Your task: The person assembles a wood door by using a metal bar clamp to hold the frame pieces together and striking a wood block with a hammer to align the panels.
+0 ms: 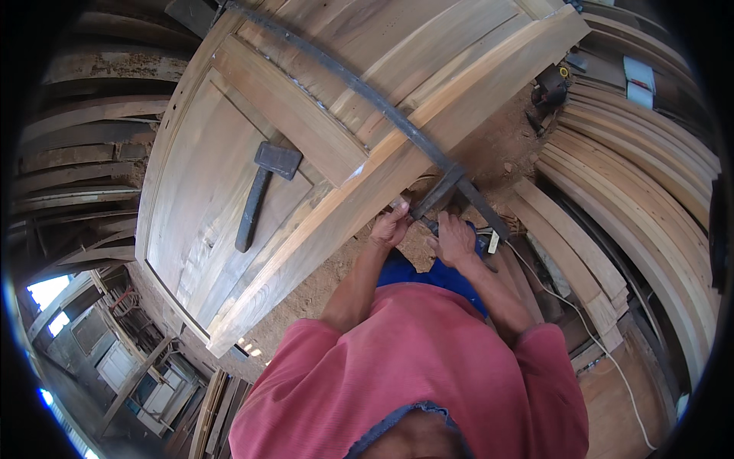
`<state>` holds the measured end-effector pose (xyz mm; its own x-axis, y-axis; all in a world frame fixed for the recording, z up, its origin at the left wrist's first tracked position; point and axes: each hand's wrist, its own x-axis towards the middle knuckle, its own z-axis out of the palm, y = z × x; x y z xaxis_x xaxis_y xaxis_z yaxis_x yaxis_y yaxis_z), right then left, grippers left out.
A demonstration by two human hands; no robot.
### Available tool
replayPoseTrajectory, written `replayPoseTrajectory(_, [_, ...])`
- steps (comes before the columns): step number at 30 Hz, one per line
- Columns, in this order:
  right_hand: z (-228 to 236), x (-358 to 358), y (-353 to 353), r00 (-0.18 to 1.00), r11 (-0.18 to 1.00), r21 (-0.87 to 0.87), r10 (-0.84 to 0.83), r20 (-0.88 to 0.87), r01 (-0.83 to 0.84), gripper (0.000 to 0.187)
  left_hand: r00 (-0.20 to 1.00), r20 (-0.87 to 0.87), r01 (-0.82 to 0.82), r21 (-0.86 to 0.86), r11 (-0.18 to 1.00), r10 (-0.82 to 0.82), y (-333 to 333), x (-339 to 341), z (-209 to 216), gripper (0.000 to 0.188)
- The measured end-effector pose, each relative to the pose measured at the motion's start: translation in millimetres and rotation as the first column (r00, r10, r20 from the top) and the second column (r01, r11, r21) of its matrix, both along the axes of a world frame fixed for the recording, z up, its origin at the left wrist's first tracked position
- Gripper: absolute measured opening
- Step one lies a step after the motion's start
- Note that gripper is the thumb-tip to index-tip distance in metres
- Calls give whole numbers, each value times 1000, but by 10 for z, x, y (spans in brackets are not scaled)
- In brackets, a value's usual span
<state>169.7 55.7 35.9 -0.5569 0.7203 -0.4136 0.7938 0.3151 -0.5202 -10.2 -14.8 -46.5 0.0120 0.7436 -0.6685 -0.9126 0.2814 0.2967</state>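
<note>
Just right of the view's middle, toward three o'clock, two hands work close together but apart from each other, both closed on one long bar clamp (397,118): the left hand (391,224) grips the dark screw end beside the panel's near edge, and the right hand (454,239) wraps the handle next to it, toward four. From there the clamp's single dark bar runs up toward eleven o'clock, across one large framed wooden panel (191,206) that fills the space from eight round to one. One hammer (258,183) lies on that panel at ten o'clock, its block-shaped head toward twelve and its one handle pointing toward seven. Near two o'clock, one dark power tool (550,86) with a yellow spot rests past the panel's edge. Long pale boards (634,206) are stacked at three o'clock, too many overlapping to count; one white cord (585,325) curves down past four. More boards (99,115) line ten o'clock, and one bundle of slats (218,413) stands at seven.
</note>
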Motion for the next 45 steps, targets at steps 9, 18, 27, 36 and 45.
replayPoseTrajectory(9, [-131,58,8,990,975,-220,5,142,27,31,1000,2,26,-19,999,-26,-56,24,-34,35])
replayPoseTrajectory(18, [-354,135,123,999,878,-479,-2,-46,-20,37,817,-318,411,-262,873,-480,-185,-133,460,51])
replayPoseTrajectory(27, [-92,-92,-220,940,992,-1,-118,319,125,42,-561,-721,313,-640,702,-407,-706,-871,1315,98])
replayPoseTrajectory(36, [-2,-7,255,995,812,-578,-37,90,82,32,-735,-588,160,-634,756,-337,-702,-1032,970,94])
replayPoseTrajectory(45, [110,-7,-198,994,1000,0,-13,112,13,64,-795,-532,121,-609,784,-291,-592,-1020,1000,102])
